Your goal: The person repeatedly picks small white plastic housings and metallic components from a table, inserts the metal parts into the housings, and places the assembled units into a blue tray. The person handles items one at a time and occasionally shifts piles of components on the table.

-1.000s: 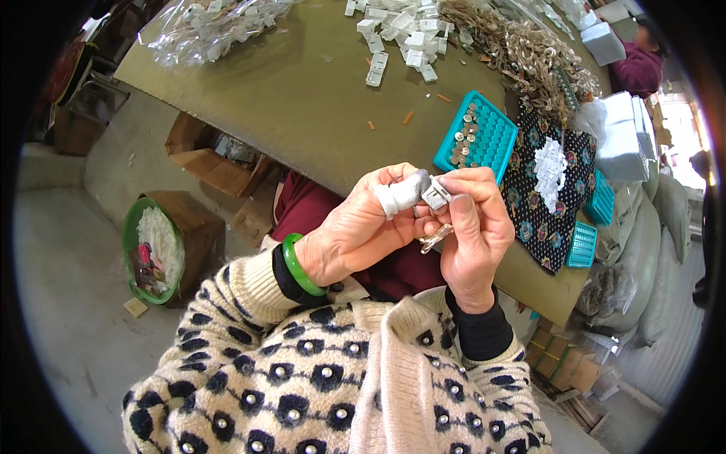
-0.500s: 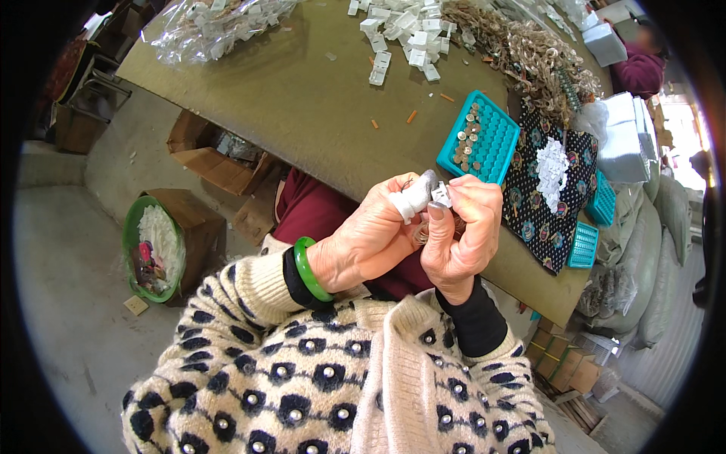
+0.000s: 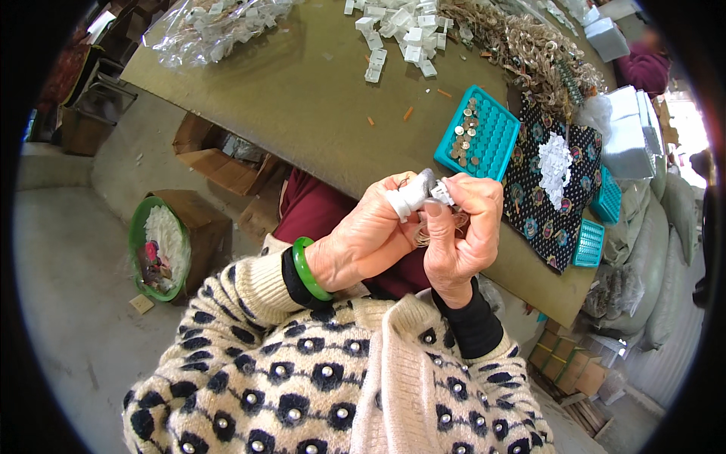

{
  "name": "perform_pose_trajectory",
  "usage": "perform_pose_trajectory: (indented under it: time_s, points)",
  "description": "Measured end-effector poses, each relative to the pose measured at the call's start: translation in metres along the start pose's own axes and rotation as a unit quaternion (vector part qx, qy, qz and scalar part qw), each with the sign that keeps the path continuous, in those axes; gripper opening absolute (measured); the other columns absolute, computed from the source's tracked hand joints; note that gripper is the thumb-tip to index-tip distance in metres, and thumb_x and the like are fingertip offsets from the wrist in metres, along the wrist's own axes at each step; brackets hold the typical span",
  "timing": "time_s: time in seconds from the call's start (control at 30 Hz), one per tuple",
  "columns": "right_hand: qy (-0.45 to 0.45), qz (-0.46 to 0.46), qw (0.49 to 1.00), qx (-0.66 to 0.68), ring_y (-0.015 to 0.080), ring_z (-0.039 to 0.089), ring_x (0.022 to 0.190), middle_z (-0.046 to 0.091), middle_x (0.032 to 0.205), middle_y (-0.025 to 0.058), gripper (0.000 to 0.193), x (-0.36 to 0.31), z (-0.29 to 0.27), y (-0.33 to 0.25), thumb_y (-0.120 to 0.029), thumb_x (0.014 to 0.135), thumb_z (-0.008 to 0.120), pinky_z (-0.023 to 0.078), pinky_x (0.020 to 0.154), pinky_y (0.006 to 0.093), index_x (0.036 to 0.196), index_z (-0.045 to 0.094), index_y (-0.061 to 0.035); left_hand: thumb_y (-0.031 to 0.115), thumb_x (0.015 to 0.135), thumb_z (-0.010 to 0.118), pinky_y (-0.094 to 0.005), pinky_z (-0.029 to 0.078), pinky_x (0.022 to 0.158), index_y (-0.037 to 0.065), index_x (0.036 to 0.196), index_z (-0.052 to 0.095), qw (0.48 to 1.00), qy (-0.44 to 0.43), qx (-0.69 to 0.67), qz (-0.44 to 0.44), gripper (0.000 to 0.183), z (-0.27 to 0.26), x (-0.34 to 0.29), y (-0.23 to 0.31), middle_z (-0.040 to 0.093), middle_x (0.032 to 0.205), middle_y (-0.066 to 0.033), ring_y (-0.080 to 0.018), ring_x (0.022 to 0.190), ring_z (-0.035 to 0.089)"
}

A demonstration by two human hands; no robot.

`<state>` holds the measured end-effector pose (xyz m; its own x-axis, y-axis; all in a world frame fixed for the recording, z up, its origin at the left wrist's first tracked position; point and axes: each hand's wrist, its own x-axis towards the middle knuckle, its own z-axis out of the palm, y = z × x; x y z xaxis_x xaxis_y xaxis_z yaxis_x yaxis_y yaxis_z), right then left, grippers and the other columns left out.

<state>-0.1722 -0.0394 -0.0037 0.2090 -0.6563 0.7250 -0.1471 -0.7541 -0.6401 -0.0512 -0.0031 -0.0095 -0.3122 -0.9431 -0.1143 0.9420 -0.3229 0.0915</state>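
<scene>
My left hand [image 3: 363,231], with a green bangle at the wrist and a white, grey-tipped wrap on one finger, is closed in a pinch. Facing it, my right hand [image 3: 463,246] has thumb and fingertips pressed together too. Between the fingertips of both sits a small white plastic part [image 3: 441,194]. Just below it, a thin coiled cord or wire [image 3: 425,233] shows in the gap between my hands; fingers cover much of it. Both hands are in front of my body, close to the near edge of the table [image 3: 302,106].
Right of centre lies a teal tray [image 3: 495,125] holding small round metal pieces. Beyond are white plastic cases [image 3: 412,34] and tangled cords [image 3: 529,53]. White bits [image 3: 556,170] lie on a patterned cloth [image 3: 522,216]. A green basket [image 3: 136,250] stands on the floor. Another person sits far right.
The view has shifted slightly. Both hands stay together at the white part, and its tilt between the fingertips differs a little.
</scene>
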Motion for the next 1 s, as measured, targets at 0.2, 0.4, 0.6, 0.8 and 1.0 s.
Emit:
perform_pose_trajectory:
  time_s: [0.2,0.4,0.6,0.8,1.0]
  points:
    - [0.000,-0.063,0.997,-0.046,0.0249,0.052,0.075,0.057,0.087,0.0113,0.027,-0.002,-0.004,0.008,-0.003,0.082,0.074,0.046,0.065,0.0334,0.105,0.061,0.0023,0.011,0.094,0.065,-0.0262,0.054,0.076,0.007,0.095,0.062,0.999,0.040,0.014,0.013,0.005,-0.003,0.001,-0.008,0.067,0.092,-0.0005,-0.0097,0.082,0.063]
    - [-0.018,0.000,0.997,-0.078,0.0301,0.058,0.082,0.061,0.093,0.0148,0.024,-0.006,-0.006,0.004,-0.001,0.085,0.070,0.049,0.070,0.0381,0.107,0.062,0.0036,0.011,0.094,0.065,-0.0248,0.052,0.072,0.008,0.090,0.060,0.981,0.100,0.149,0.080,0.008,-0.001,0.000,-0.003,0.065,0.089,-0.0010,-0.0096,0.079,0.062]
    - [-0.075,-0.007,0.994,-0.074,0.0300,0.060,0.089,0.062,0.106,0.0152,0.037,-0.004,-0.031,0.002,0.001,0.078,0.072,0.049,0.078,0.0366,0.114,0.064,0.0016,0.004,0.092,0.065,-0.0234,0.051,0.063,0.005,0.093,0.057,0.936,0.117,0.308,0.124,0.009,0.008,0.003,0.002,0.066,0.089,-0.0060,-0.0102,0.074,0.062]
    - [-0.075,0.130,0.965,-0.216,0.0266,0.062,0.081,0.061,0.095,0.0127,0.012,0.029,-0.106,0.039,-0.002,0.088,0.063,0.051,0.071,0.0344,0.100,0.066,-0.0013,0.008,0.094,0.062,-0.0303,0.060,0.058,0.007,0.104,0.053,0.955,0.035,0.276,0.101,0.014,0.010,0.002,0.014,0.056,0.108,-0.0142,-0.0315,0.102,0.066]
    - [-0.081,0.014,0.879,-0.470,0.0305,0.061,0.085,0.061,0.089,0.0129,0.009,0.083,-0.153,0.144,-0.004,0.086,0.063,0.050,0.075,0.0397,0.093,0.068,-0.0007,0.049,0.087,0.064,-0.0422,0.064,0.069,0.006,0.114,0.050,0.971,-0.053,0.214,0.091,0.052,0.007,0.009,0.012,0.051,0.113,-0.0127,-0.0319,0.102,0.065]
